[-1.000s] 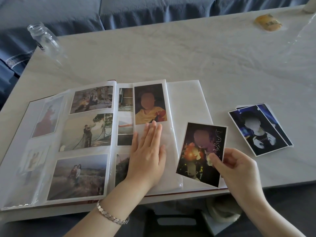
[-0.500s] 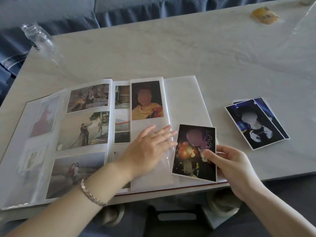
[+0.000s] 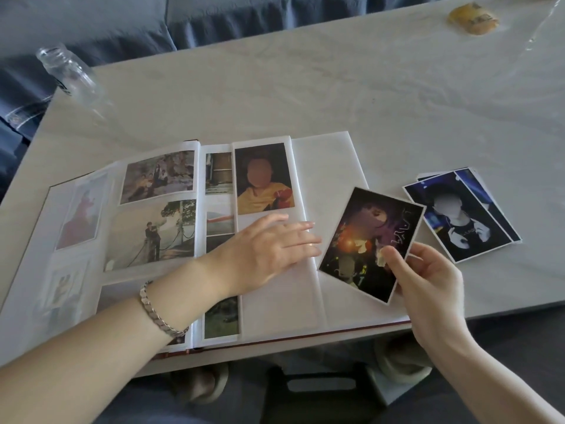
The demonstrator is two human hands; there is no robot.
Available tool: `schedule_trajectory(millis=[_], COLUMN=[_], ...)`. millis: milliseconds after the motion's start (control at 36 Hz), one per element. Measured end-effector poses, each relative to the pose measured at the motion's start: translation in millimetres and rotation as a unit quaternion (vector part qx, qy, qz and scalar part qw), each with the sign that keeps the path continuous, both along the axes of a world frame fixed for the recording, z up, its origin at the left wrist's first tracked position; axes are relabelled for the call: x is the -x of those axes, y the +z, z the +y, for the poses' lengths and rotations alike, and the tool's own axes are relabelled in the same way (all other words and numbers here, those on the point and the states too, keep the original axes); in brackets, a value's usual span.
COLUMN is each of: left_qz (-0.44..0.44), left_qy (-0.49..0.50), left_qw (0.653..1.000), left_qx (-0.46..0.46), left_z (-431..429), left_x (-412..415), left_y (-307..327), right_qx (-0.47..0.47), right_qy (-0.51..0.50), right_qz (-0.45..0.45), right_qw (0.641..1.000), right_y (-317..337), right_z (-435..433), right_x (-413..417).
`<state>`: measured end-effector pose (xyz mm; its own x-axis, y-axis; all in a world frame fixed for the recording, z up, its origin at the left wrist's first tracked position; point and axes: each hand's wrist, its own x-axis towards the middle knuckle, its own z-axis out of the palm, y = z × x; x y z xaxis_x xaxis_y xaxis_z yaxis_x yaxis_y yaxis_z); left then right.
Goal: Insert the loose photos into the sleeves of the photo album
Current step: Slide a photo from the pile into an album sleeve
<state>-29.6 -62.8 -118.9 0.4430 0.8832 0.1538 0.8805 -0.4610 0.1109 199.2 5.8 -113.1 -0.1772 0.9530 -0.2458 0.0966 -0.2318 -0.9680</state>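
On the near edge of the desk (image 3: 305, 87) lies the open photo album (image 3: 324, 166), its left pages filled with prints and its right page mostly bare white. Of the two hands, the left hand (image 3: 266, 252) lies flat on that right page, fingers straight and pointing away from the album's spine. It rests on an empty sleeve (image 3: 275, 307) just below a filled sleeve showing a figure in yellow (image 3: 263, 179). A silver bracelet (image 3: 159, 313) circles that wrist. At the album's right edge the right hand (image 3: 428, 280) pinches a dark photo (image 3: 367, 240) between thumb and fingers, gripping its lower right side. The print is tilted, and its lower left corner overlaps the album's page; whether it touches the page cannot be told. Right of the album, flat on the desk and apart from the held print, sits a small stack of loose photos (image 3: 461, 212). Beyond the album's left corner stands a clear glass jar (image 3: 68, 75), and far beyond its right side lies a yellow object (image 3: 472, 15).
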Motion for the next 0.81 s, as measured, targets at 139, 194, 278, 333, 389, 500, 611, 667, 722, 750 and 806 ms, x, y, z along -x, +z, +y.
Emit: schedule_trajectory(millis=[139, 194, 278, 333, 389, 500, 611, 667, 722, 750, 806], left_qz=[0.042, 0.046, 0.048, 0.036, 0.031, 0.021, -0.001, -0.006, -0.005, -0.001, 0.008], left_qy=[-0.026, -0.037, -0.043, -0.043, -0.043, -0.031, -0.015, -0.008, 0.002, 0.008, 0.019], left_qw=[0.999, 0.998, 0.998, 0.998, 0.999, 0.999, 1.000, 1.000, 1.000, 1.000, 1.000], left_qx=[0.020, 0.013, 0.000, -0.004, -0.009, -0.016, -0.007, -0.005, -0.007, -0.008, -0.012], left_z=[1.6, 3.8, 6.6, 8.0, 9.2, 9.5, 7.3, 6.5, 6.3, 5.9, 4.8], left_x=[-5.0, -6.8, -7.1, -7.7, -8.5, -12.4, -13.3, -13.1, -13.5, -14.0, -14.7], left_y=[1.0, 1.8, 2.1, 3.1, 5.5, 12.9, 14.5, 14.4, 14.6, 14.9, 14.5], right_qx=[0.001, 0.009, 0.015, 0.018, 0.021, 0.032, 0.042, 0.060, 0.081, 0.084, 0.094], right_qy=[0.002, 0.009, 0.015, 0.017, 0.020, 0.027, 0.058, 0.094, 0.143, 0.168, 0.200], right_qz=[-0.002, 0.000, 0.000, -0.002, -0.005, 0.000, -0.009, -0.030, -0.074, -0.106, -0.147], right_qw=[1.000, 1.000, 1.000, 1.000, 1.000, 0.999, 0.997, 0.993, 0.984, 0.976, 0.964], right_y=[1.3, 1.4, 1.7, 1.5, 0.6, 0.0, 1.0, 1.8, 1.0, 0.8, 1.5], right_z=[5.5, 6.3, 6.4, 6.2, 5.8, 2.9, -1.6, -2.7, -3.7, -3.9, -3.9], right_x=[-3.8, -5.1, -5.5, -4.5, -2.7, 1.3, 4.4, 5.1, 6.3, 6.9, 8.3])
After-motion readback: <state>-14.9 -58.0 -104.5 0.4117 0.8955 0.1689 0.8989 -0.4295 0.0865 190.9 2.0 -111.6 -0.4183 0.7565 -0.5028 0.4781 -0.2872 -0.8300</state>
